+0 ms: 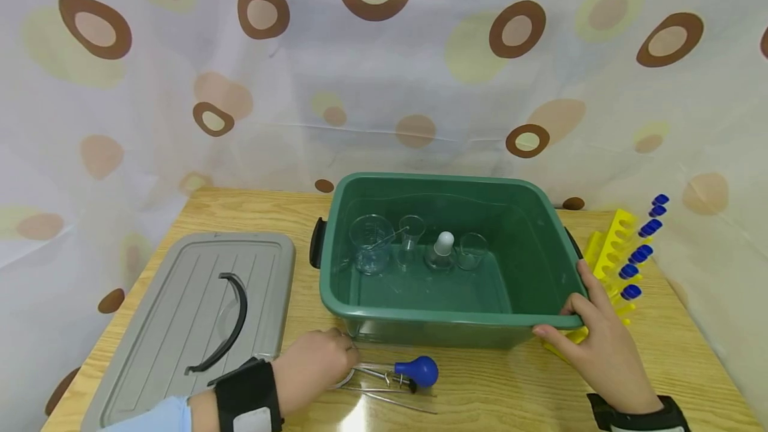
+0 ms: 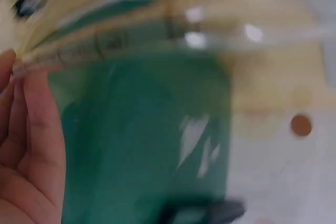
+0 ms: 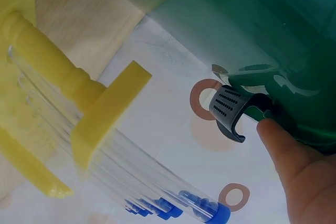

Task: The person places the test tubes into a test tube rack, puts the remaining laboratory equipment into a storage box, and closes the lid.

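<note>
My left hand [image 1: 318,365] pinches a clear graduated tube [image 2: 136,40] by one end, just in front of the green bin [image 1: 432,316]; the left wrist view is blurred. My right hand [image 1: 606,345] grips the bin's near right corner, thumb outside on the front and fingers over the rim. Inside the bin stand a large beaker [image 1: 372,259] with a thin rod in it, a flared glass vessel [image 1: 411,239], a glass alcohol lamp with a white cap [image 1: 444,244] and a smaller beaker [image 1: 473,252]. Beside my left hand lie a blue rubber bulb [image 1: 420,371] and thin metal tools [image 1: 384,392].
A grey lid [image 1: 180,325] with a black handle lies left of the bin. To the right, a yellow rack [image 1: 618,245] holds several tubes with blue caps [image 3: 218,213]. Behind the wooden table [image 1: 504,392] hangs a patterned cloth [image 1: 384,72].
</note>
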